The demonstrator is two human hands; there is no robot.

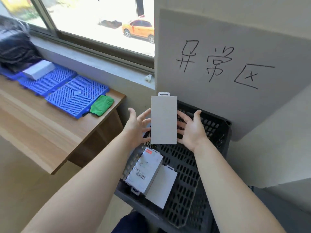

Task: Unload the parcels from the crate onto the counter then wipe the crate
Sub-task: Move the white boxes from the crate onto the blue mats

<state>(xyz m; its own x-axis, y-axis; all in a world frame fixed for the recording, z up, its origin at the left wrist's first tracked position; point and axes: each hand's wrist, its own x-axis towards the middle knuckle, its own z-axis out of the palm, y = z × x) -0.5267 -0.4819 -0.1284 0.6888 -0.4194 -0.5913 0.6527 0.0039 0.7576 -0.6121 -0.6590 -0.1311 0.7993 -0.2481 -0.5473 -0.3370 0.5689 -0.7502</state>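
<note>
Cardboard parcel [163, 120], flat, rectangular, pressed between my splayed left hand [137, 127] and right hand [191, 130] (two more in perforated crate [185, 174]).

Plain grey parcel [163, 120], black crate [185, 182] with a slotted grid pattern, white parcel [143, 172] with a black barcode, blue lattice mats [75, 95], green cloth [101, 105], pale wood-grain counter [42, 123], orange car [139, 28].

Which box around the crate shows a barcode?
The white box lying leftmost in the crate: its label carries a barcode. The plain box beside it and the raised grey box show blank faces.
</note>
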